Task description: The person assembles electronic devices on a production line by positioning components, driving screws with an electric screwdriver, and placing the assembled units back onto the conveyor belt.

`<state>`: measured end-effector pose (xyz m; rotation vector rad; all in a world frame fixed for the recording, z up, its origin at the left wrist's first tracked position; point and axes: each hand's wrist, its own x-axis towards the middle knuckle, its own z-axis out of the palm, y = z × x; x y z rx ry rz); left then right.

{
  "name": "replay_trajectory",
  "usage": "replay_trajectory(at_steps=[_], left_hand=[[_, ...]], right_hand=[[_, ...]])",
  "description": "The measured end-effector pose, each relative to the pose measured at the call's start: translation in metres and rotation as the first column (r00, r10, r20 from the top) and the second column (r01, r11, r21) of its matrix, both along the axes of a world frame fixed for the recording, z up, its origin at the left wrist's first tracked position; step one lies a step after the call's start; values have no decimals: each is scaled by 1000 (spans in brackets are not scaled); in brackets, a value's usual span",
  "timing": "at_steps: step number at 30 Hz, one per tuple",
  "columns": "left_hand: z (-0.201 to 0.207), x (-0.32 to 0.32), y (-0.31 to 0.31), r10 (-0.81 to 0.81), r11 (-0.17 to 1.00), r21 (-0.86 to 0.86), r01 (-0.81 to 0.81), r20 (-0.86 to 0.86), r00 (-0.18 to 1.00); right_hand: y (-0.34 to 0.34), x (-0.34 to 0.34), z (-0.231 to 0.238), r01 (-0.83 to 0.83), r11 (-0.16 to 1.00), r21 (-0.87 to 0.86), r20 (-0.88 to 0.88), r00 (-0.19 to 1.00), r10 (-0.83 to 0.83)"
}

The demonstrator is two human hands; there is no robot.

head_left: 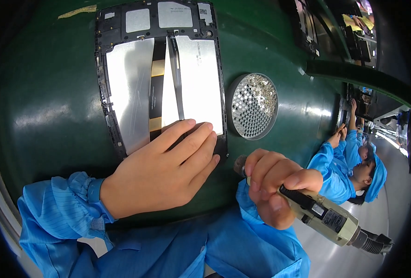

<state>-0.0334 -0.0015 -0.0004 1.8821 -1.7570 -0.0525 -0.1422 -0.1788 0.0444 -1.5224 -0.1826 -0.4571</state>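
A tablet chassis with a black frame and silvery battery panels lies on the green work surface in front of me. My left hand rests flat over its near edge, fingers stretched out together, covering part of the lower end. A thin black flex cable runs down the chassis toward those fingertips. To the right, my right hand is wrapped round a beige electric screwdriver, apart from the chassis. Its front end points left and its cable end points right. Beside the chassis stands a round metal screw dish holding small screws.
The green mat spreads around the chassis. A dark green bar crosses the right side. Farther right, co-workers in blue have their hands on dark parts. A torn yellowish strip lies at the far left.
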Motion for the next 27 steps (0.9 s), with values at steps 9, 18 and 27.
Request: replay_trajectory(at_steps=[9, 18, 27], left_hand=[[1, -1, -1, 15, 1000, -1, -15, -24, 1000], [6, 1, -1, -15, 1000, 22, 14, 24, 1000], [4, 2, -3, -19, 1000, -4, 19, 16, 1000]], right_hand=[[1, 4, 4, -31, 998, -50, -22, 999, 30], [-21, 20, 3, 269, 962, 41, 84, 959, -271], [-35, 45, -20, 335, 926, 175, 52, 936, -349]])
